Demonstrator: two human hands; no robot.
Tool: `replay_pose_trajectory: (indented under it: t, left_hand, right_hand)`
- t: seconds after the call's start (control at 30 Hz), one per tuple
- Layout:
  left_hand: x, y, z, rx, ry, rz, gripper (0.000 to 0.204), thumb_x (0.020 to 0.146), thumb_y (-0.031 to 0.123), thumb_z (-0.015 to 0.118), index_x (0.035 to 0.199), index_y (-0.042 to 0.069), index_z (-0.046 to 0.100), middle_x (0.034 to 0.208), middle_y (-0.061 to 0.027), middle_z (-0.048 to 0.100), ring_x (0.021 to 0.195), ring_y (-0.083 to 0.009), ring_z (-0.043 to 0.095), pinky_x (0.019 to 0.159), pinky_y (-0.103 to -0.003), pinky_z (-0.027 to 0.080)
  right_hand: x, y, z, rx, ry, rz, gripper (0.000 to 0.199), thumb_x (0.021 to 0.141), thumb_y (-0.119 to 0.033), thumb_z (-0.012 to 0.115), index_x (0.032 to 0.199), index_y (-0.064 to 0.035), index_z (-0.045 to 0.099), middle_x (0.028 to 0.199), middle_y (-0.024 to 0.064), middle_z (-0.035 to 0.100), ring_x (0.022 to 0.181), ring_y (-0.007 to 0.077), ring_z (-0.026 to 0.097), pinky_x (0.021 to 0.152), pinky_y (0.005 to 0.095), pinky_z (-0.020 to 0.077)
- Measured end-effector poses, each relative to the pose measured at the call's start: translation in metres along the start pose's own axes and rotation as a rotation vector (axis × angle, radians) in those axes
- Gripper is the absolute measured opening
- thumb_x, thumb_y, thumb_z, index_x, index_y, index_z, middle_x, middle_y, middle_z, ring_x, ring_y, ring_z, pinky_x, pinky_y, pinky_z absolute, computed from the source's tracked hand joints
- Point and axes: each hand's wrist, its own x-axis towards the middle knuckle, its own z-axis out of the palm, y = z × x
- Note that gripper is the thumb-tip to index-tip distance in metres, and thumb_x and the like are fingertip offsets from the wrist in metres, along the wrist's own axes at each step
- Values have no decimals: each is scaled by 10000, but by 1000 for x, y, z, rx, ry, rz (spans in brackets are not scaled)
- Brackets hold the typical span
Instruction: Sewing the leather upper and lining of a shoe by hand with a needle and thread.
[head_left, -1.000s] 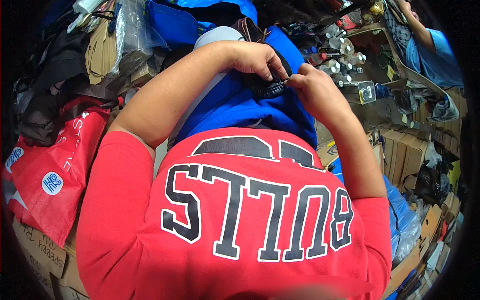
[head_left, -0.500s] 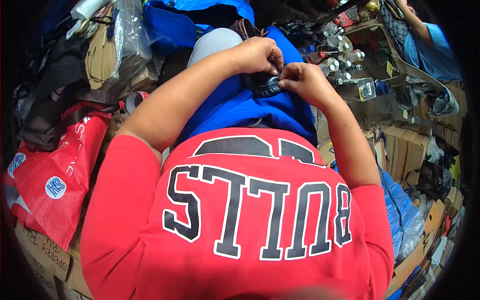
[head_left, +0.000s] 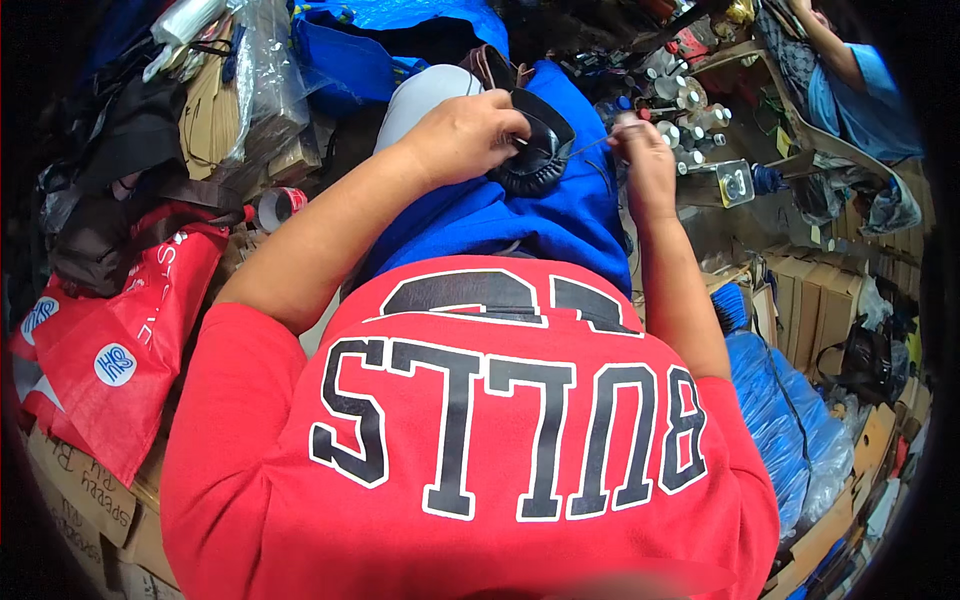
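Observation:
A black leather shoe (head_left: 530, 175) with a puckered, gathered rim rests on my lap, over blue cloth (head_left: 450, 215). My left hand (head_left: 470, 135) grips its left side, fingers curled at the opening. To the right of the shoe, my right hand (head_left: 645, 165) is raised and closed on a dark thread (head_left: 590, 148), which stretches taut from the gathered rim. Motion smears those right fingertips; whether a needle is among them does not show. A loose dark end of thread hangs near the shoe's right side.
Several capped bottles (head_left: 690, 120) stand at the far right, near a clear container (head_left: 733, 183). Cardboard pieces (head_left: 815, 300) and a blue plastic-wrapped bundle (head_left: 765, 420) lie to the right. A red bag (head_left: 130, 340) sits at left. Another person's blue sleeve (head_left: 880, 105) shows at upper right.
My right hand has moved away from the shoe to the right, drawing the thread out. My left hand has shifted slightly left and down, and more of the shoe shows.

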Motion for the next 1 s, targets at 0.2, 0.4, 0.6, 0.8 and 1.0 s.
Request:
replay_pose_trajectory:
  t: [0.2,0.4,0.6,0.8,1.0]
  left_hand:
    - [12,4,13,-171,63,85,168,736,80,666,897,51,631,885,-92,603,751,-246,610,682,-337,486]
    - [-2,-20,-53,151,88,-166,123,795,70,578,917,61,597,801,-113,641,753,-235,640,668,-377,486]
    - [19,6,-44,-1659,301,-341,418,992,399,366,925,56,595,879,-96,633,802,-233,607,836,-351,432]
    - [3,-45,-40,-1810,54,-397,453,998,388,366,624,131,371,505,25,279,524,-125,361,754,-339,434]
    - [-20,-67,-85,-705,75,-660,308,901,368,569,926,69,642,872,-65,643,827,-197,609,850,-332,459]
  right_hand:
    - [5,6,-2,1150,-267,333,392,976,-408,410,796,-82,536,759,46,500,712,192,480,753,361,433]
    - [2,16,-7,1258,-337,488,454,987,-421,371,649,-121,407,572,-17,303,498,110,268,571,274,306]
    - [0,8,-2,1134,-292,483,463,996,-397,369,615,-133,375,541,-22,297,475,106,256,536,275,288]
    - [-13,7,-15,895,-227,425,451,988,-362,401,600,-135,360,496,-19,276,439,115,220,530,287,292]
    - [-25,25,-71,439,-171,555,262,920,-308,574,967,-50,570,970,125,605,848,221,593,891,401,453]
